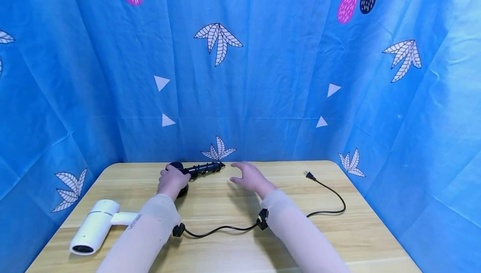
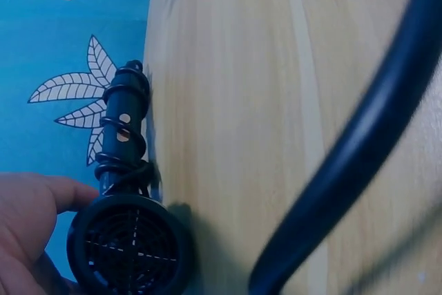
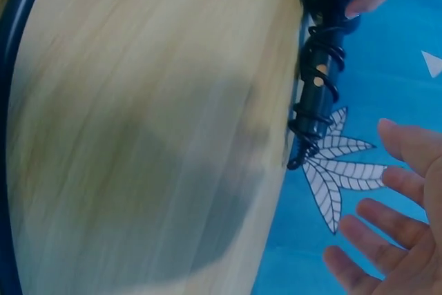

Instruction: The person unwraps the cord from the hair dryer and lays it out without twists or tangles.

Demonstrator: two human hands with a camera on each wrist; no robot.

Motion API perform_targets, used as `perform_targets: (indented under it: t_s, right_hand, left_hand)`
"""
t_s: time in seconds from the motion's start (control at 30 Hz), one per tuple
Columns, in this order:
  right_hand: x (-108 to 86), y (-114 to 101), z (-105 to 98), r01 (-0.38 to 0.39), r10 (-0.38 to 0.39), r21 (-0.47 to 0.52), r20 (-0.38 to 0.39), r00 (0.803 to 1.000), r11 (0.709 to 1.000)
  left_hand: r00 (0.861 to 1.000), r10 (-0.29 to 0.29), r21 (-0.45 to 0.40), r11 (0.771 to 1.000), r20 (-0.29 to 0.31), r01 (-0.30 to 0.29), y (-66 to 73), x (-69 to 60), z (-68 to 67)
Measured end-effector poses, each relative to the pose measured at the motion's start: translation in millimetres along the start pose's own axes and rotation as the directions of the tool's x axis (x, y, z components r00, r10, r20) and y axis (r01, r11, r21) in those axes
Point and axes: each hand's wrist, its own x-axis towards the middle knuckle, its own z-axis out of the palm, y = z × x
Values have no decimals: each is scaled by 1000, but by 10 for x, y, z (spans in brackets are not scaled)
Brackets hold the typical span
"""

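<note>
At the far edge of the table [image 1: 218, 256], the left hand [image 1: 173, 181] has its grip on the body of a black hair dryer [image 1: 199, 169]; most of its fingers are hidden behind the body, and whether the dryer touches the tabletop is hard to tell. A cord is coiled round its handle, and its round grille is cut off at the bottom of the left wrist view. The right hand [image 1: 251, 178] is near the handle's tip, its grip wide, thumb apart from fingers; the right wrist view crops its palm. The left forearm covers the handle end of a white hair dryer [image 1: 94, 229]. A black cable [image 1: 224, 226] disappears beneath both forearms, reappearing to end in a two-pin plug [image 1: 310, 175].
</note>
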Motion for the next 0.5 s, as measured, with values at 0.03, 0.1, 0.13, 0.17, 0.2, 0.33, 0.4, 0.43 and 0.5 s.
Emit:
perform_targets:
  t_s: [0.03,0.1,0.13,0.17,0.2,0.33,0.4,0.43,0.5]
  right_hand:
    - [14,-11,22,4,-4,1,6,1000,1000]
    - [34,-35,69,4,-4,1,20,1000,1000]
    - [42,-50,91,1,-1,7,29,1000,1000]
    - [45,-63,116,-3,2,10,39,999,1000]
    - [48,-75,140,-6,6,15,52,999,1000]
    - [58,-139,219,-5,5,1,91,996,1000]
    - [62,-166,243,2,0,-13,101,995,1000]
    - [64,-179,251,3,0,-22,102,995,1000]
    - [70,-197,261,-3,5,-27,106,994,1000]
  left_hand:
    - [1000,-5,-4,1000,-8,5,-4,2,8]
    - [1000,-11,-8,1000,-19,10,-5,11,19]
    - [1000,-12,-8,1000,-22,12,-4,13,23]
    - [1000,-14,-7,1000,-24,14,-4,13,26]
    - [1000,-15,-4,1000,-23,15,-2,12,29]
    - [1000,-13,10,1000,-11,13,1,4,20]
    - [1000,-10,13,1000,-5,10,3,1,17]
    - [1000,-7,15,1000,-5,7,4,2,17]
    - [1000,2,19,1000,-3,-2,8,2,18]
